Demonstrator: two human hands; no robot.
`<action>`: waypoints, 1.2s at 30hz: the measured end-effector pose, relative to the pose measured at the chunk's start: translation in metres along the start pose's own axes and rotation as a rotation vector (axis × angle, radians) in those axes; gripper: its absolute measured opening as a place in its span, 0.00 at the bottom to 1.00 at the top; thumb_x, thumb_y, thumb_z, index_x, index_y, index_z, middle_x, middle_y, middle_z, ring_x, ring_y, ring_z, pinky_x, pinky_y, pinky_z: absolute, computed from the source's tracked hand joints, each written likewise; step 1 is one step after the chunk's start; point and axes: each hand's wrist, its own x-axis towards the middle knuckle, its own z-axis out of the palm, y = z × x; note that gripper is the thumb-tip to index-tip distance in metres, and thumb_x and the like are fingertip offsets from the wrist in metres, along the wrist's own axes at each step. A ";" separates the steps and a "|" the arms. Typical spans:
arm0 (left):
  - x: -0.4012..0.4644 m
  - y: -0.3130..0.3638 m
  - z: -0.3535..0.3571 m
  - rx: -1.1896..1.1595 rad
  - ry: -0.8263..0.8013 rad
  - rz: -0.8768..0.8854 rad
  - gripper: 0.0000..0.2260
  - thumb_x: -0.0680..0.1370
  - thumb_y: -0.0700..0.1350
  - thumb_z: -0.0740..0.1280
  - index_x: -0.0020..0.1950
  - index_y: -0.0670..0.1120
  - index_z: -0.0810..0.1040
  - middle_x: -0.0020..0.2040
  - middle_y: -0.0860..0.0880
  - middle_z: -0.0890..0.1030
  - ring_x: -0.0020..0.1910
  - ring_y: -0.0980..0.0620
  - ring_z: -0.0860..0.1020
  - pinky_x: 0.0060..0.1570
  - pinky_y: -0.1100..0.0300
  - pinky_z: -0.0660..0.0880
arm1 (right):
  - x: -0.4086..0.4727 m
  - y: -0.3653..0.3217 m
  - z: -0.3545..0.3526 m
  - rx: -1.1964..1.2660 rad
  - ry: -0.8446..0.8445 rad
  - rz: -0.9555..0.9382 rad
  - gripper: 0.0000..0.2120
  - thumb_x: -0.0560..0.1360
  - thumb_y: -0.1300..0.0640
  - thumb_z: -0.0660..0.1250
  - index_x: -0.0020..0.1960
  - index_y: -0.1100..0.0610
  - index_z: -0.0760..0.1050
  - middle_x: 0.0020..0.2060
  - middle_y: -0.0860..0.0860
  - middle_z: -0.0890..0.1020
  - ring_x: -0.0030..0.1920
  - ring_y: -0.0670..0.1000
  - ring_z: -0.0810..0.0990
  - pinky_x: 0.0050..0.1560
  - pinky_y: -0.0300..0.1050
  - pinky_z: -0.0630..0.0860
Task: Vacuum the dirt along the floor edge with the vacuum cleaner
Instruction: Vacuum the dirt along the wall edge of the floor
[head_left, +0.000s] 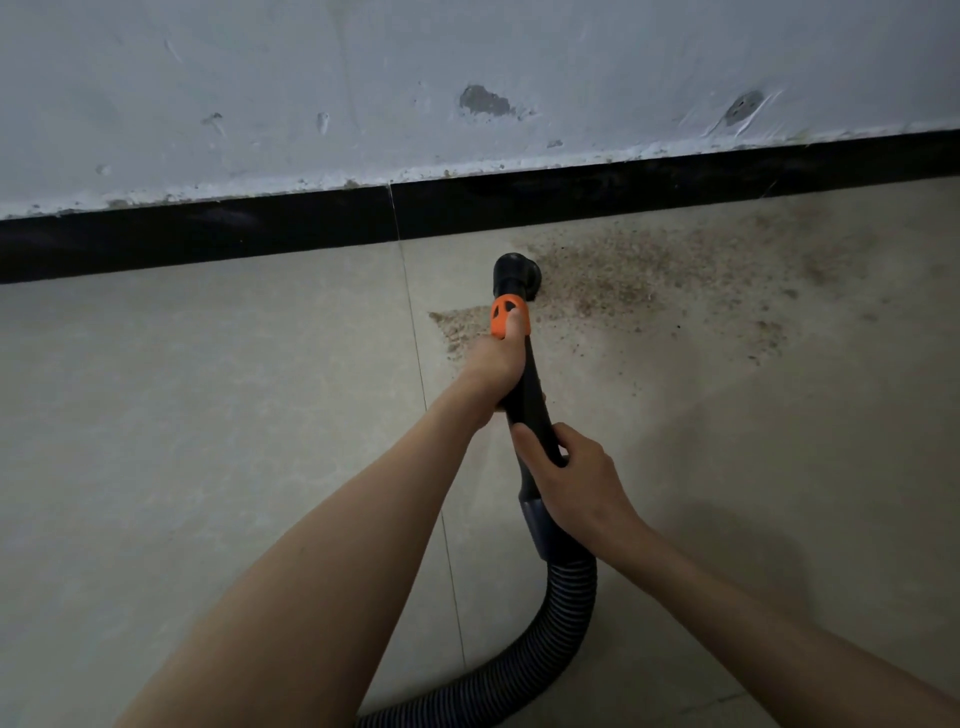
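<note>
Through the head camera I saw both hands clamped on the vacuum wand (527, 400), one ahead of the other along its length. The left hand (493, 364) gripped it high up, thumb lying on the orange collar (510, 317), while the right hand (571, 478) was wrapped round the lower end, just above where the ribbed hose (566, 623) curled away toward the bottom of the view. The black nozzle (517, 275) sat on the tiled floor (208, 415) at the left fringe of the dirt (649, 275), which spread brown and gritty to the right, close under the black skirting (208, 234). A smaller patch lay beside my left hand. Above the skirting ran a scuffed white wall (311, 78).
</note>
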 end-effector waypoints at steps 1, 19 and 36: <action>0.001 -0.001 -0.001 0.003 0.004 0.009 0.22 0.80 0.62 0.52 0.45 0.43 0.69 0.47 0.39 0.78 0.49 0.38 0.80 0.53 0.44 0.78 | 0.001 0.000 0.001 0.001 -0.006 -0.002 0.15 0.77 0.41 0.63 0.39 0.51 0.71 0.31 0.47 0.77 0.27 0.36 0.75 0.26 0.28 0.69; -0.035 -0.043 -0.072 -0.181 0.085 -0.031 0.25 0.80 0.61 0.53 0.53 0.39 0.71 0.38 0.41 0.78 0.20 0.52 0.78 0.19 0.65 0.71 | -0.043 -0.041 0.042 -0.162 -0.175 0.013 0.18 0.75 0.36 0.60 0.41 0.51 0.71 0.35 0.52 0.82 0.37 0.52 0.83 0.42 0.50 0.79; -0.062 -0.054 -0.149 -0.283 -0.048 -0.101 0.27 0.79 0.63 0.52 0.55 0.39 0.71 0.55 0.37 0.78 0.54 0.38 0.78 0.57 0.44 0.76 | -0.082 -0.113 0.106 -0.344 -0.134 0.143 0.18 0.78 0.40 0.60 0.37 0.52 0.69 0.32 0.47 0.76 0.33 0.45 0.75 0.32 0.37 0.67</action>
